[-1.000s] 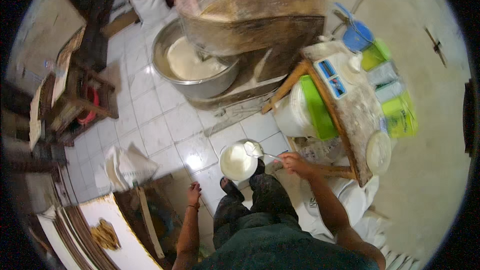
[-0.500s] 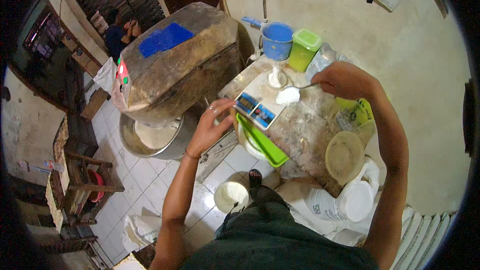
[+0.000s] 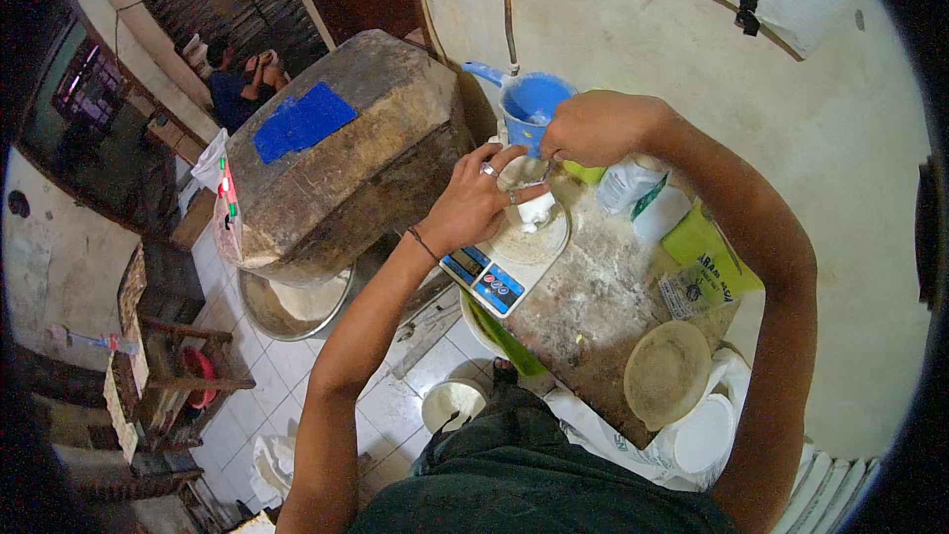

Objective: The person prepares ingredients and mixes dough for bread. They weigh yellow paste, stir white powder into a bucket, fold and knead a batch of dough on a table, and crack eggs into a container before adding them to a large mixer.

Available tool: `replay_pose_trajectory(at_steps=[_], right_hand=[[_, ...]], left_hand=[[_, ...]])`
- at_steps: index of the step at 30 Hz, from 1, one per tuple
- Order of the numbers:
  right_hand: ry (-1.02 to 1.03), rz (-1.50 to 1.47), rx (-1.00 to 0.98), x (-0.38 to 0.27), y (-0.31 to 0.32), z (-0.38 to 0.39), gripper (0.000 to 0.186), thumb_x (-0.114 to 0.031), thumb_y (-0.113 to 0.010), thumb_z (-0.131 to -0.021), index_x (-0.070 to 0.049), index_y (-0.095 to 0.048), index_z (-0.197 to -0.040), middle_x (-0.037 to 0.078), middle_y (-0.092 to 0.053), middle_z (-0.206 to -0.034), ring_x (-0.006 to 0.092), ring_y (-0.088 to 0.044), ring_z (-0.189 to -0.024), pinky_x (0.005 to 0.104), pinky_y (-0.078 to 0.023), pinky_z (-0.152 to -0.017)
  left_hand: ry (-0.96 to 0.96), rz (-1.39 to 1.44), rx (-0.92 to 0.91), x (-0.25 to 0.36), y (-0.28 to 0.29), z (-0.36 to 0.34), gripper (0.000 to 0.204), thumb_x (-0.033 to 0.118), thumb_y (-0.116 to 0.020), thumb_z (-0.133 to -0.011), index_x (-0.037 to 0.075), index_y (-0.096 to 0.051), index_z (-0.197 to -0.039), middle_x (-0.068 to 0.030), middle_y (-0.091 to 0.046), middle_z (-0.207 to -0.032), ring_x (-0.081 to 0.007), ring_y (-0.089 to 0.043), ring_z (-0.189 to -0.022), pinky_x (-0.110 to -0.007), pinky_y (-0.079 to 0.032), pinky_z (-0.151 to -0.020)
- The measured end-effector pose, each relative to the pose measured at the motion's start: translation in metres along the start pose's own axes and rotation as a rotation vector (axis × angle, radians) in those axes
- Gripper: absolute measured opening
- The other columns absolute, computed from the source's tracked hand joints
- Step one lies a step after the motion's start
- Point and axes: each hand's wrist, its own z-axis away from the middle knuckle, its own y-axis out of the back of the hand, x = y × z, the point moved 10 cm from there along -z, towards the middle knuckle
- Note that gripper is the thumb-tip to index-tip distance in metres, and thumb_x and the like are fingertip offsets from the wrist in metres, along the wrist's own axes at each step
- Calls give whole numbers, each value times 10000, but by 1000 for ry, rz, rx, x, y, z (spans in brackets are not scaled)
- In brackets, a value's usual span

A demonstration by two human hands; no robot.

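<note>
My right hand (image 3: 605,129) is closed on the thin handle of a spoon, most of which it hides. A heap of white powder (image 3: 535,210) sits at the spoon's end, above the kitchen scale (image 3: 514,294). From the other side my left hand (image 3: 473,200) reaches over the scale, a ring on it and its fingers stretched out. One fingertip comes close to the spoon and powder; I cannot tell whether it touches. The scale's round pan (image 3: 542,243) shows partly beneath, with its blue panel facing me.
Behind my hands stands a blue dipper (image 3: 534,104). The worn table (image 3: 593,311) also bears a white plastic bag (image 3: 630,184), a yellow-green packet (image 3: 704,255) and a round beige bowl (image 3: 667,374). Left is a large mixer (image 3: 356,138) over its metal bowl (image 3: 297,307). A person (image 3: 237,89) sits farther back.
My right hand has brought the spoon leftward over the scale. My left hand has moved from the scale's near edge up beside the spoon. The view has shifted.
</note>
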Motion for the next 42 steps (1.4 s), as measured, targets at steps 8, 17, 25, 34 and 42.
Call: replay_pose_trajectory(at_steps=[8,17,25,34,42], right_hand=[[116,5,8,2,19,-16,142,-112,-502,-732,-44,-604,-804,162,-591,-721,334,-575,-709,413,-438,-607],[52,129,-43,-4,24,-18,101,-109,-510,-699,-51,-585,-732,154,-585,-706,340,-576,-696,423,-444,-599],[81,215,21,-4,16,-18,129,-105,-513,-709,-52,-622,-754,150,-605,-740,318,-600,-753,411,-479,-642],[127,241,63,3,4,-19,145,-100,-517,-704,-66,-612,-808,128,-599,-785,313,-592,-780,400,-476,-647],[-122,278,281,34,55,8,187,-118,-525,-701,-86,-595,-872,113,-596,-801,314,-580,-797,414,-456,-671]], left_hand=[[140,-139,35,-18,-1,5,689,-14,-533,-591,360,-504,-1169,-97,-330,-1295,-373,-329,-1133,-482,-281,-943],[324,-38,93,-15,-11,8,663,6,-574,-568,303,-531,-1159,-94,-326,-1285,-376,-326,-1120,-490,-279,-933],[433,-56,84,-15,-29,9,575,36,-588,-576,248,-577,-1110,-104,-331,-1274,-362,-323,-1131,-491,-281,-938],[485,-30,82,-12,-45,13,500,59,-591,-598,184,-596,-1081,-115,-356,-1253,-350,-317,-1141,-463,-291,-945],[584,51,55,-19,-56,15,360,77,-583,-628,151,-648,-974,-144,-311,-1305,-389,-265,-1187,-469,-268,-973]])
